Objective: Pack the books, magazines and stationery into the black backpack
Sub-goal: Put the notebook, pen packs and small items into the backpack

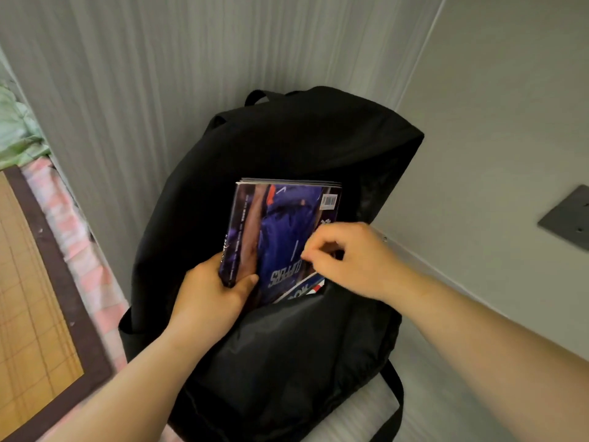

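Observation:
The black backpack stands against a grey wall with its mouth open toward me. A stack of magazines, the front one with a purple-blue basketball jersey cover, sticks halfway out of the opening. My left hand grips the stack's lower left spine edge, thumb on the cover. My right hand hovers at the stack's right edge with fingers curled, fingertips close to the cover; whether they pinch it is unclear. Another magazine's white and red corner shows lower in the bag.
A bed with a woven mat and pink checked bedding lies to the left. Green fabric sits at the far left. A grey wall plate is on the right. The bag rests on a white surface.

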A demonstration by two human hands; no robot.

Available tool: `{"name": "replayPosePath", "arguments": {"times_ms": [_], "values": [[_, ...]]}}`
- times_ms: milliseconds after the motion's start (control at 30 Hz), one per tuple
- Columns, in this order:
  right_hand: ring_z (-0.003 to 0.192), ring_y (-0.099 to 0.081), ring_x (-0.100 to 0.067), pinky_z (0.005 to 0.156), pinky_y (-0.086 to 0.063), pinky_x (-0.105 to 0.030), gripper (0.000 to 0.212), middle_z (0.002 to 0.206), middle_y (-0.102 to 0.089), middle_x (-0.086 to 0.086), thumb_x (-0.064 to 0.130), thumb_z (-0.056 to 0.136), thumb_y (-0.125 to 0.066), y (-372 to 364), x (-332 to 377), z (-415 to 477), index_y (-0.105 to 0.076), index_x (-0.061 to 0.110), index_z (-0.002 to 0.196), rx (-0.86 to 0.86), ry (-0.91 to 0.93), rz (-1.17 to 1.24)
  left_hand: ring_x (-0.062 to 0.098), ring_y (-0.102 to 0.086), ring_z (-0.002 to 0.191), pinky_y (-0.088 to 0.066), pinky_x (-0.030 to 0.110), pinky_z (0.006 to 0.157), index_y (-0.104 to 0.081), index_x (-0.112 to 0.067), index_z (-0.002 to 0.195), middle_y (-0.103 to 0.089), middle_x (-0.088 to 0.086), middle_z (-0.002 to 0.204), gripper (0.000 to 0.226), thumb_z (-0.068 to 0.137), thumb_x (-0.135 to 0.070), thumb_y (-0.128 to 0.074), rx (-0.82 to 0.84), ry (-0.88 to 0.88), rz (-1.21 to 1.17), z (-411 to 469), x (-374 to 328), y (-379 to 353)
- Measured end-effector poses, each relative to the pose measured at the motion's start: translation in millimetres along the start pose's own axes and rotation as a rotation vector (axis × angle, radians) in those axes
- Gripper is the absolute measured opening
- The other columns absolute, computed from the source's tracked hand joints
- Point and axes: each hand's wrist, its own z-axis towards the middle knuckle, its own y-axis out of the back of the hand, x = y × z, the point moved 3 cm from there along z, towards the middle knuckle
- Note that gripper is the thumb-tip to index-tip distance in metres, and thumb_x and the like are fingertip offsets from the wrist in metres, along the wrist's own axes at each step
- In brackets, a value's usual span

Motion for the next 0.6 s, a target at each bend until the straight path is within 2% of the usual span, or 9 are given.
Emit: {"name": "replayPosePath", "arguments": {"times_ms": [33, 100, 167, 200, 267, 333, 400, 467, 600], "values": [[0.092, -0.062, -0.009, 0.086, -0.048, -0.022, 0.017, 0.098, -0.071, -0.006, 0.01, 0.085, -0.054, -10.6, -3.5, 0.0, -0.07, 0.005, 0.09, 0.187, -0.037, -0.117, 0.018, -0.056, 0.081, -0.036, 0.022, 0.066, -0.065, -0.021, 0.084, -0.057, -0.008, 0.071, 0.015, 0.078, -0.007, -0.067, 0.004, -0.026, 0.028, 0.2, -3.6, 1.3], [0.112, -0.056, -0.017, 0.101, -0.041, -0.029, 0.03, 0.123, -0.062, -0.006, 0.008, 0.088, -0.046, -29.2, -10.9, 5.2, -0.063, 0.009, 0.113, 0.487, -0.066, -0.336, 0.016, -0.054, 0.074, -0.036, 0.02, 0.056, -0.051, -0.035, 0.065, -0.051, -0.019, 0.062, 0.032, 0.077, -0.01, -0.067, 0.007, -0.059, 0.108, 1.2, -8.7, 2.9], [0.116, -0.052, -0.026, 0.1, -0.043, -0.036, 0.04, 0.13, -0.056, -0.009, 0.004, 0.087, -0.044, -42.9, -13.7, 12.6, -0.053, 0.012, 0.125, 0.65, -0.053, -0.493, 0.015, -0.053, 0.073, -0.034, 0.022, 0.056, -0.057, -0.03, 0.07, -0.05, -0.02, 0.061, 0.022, 0.077, -0.012, -0.067, 0.008, -0.073, 0.16, 3.4, -12.1, 5.4], [0.114, -0.052, -0.028, 0.096, -0.045, -0.038, 0.042, 0.13, -0.055, -0.01, 0.004, 0.086, -0.044, -48.0, -14.8, 15.3, -0.05, 0.013, 0.127, 0.687, -0.038, -0.568, 0.017, -0.054, 0.074, -0.034, 0.023, 0.058, -0.064, -0.023, 0.08, -0.055, -0.015, 0.063, 0.011, 0.078, -0.013, -0.066, 0.001, -0.066, 0.186, 3.9, -13.7, 7.5], [0.117, -0.049, -0.029, 0.093, -0.047, -0.04, 0.044, 0.136, -0.047, -0.008, 0.008, 0.088, -0.043, -55.7, -18.2, 17.7, -0.042, 0.016, 0.132, 0.734, -0.007, -0.69, 0.025, -0.061, 0.083, -0.035, 0.023, 0.064, -0.065, -0.011, 0.096, -0.068, 0.003, 0.08, 0.018, 0.079, -0.015, -0.065, -0.025, -0.064, 0.233, 6.2, -16.4, 10.2], [0.125, -0.042, -0.03, 0.098, -0.043, -0.041, 0.046, 0.143, -0.034, -0.009, 0.015, 0.092, -0.041, -60.5, -22.0, 15.6, -0.034, 0.02, 0.138, 0.787, -0.016, -0.774, 0.032, -0.063, 0.091, -0.036, 0.023, 0.067, -0.064, -0.009, 0.1, -0.071, 0.012, 0.094, 0.022, 0.079, -0.016, -0.065, -0.036, -0.077, 0.278, 9.0, -21.2, 11.8], [0.127, -0.035, -0.031, 0.103, -0.035, -0.039, 0.044, 0.142, -0.033, -0.011, 0.019, 0.093, -0.042, -61.3, -24.5, 13.1, -0.036, 0.023, 0.137, 0.793, -0.027, -0.855, 0.035, -0.062, 0.096, -0.041, 0.027, 0.069, -0.064, -0.008, 0.101, -0.07, 0.016, 0.1, 0.025, 0.078, -0.017, -0.065, -0.015, -0.102, 0.334, 13.8, -34.8, 14.9], [0.126, -0.032, -0.03, 0.102, -0.03, -0.036, 0.039, 0.138, -0.037, -0.01, 0.018, 0.091, -0.046, -59.6, -24.7, 11.8, -0.046, 0.023, 0.131, 0.767, -0.004, -0.921, 0.036, -0.062, 0.098, -0.043, 0.03, 0.072, -0.065, -0.007, 0.099, -0.07, 0.018, 0.099, 0.024, 0.077, -0.017, -0.065, 0.042, -0.152, 0.445, 24.9, -53.7, 20.7], [0.123, -0.041, -0.026, 0.092, -0.036, -0.031, 0.034, 0.137, -0.044, -0.006, 0.014, 0.094, -0.039, -47.7, -22.7, 2.9, -0.052, 0.018, 0.125, 0.823, -0.07, -0.836, 0.029, -0.058, 0.077, -0.041, 0.027, 0.055, -0.065, -0.005, 0.095, -0.058, 0.008, 0.076, 0.025, 0.074, -0.018, -0.066, 0.273, -0.19, 0.627, 58.5, -90.7, 21.9]]}}
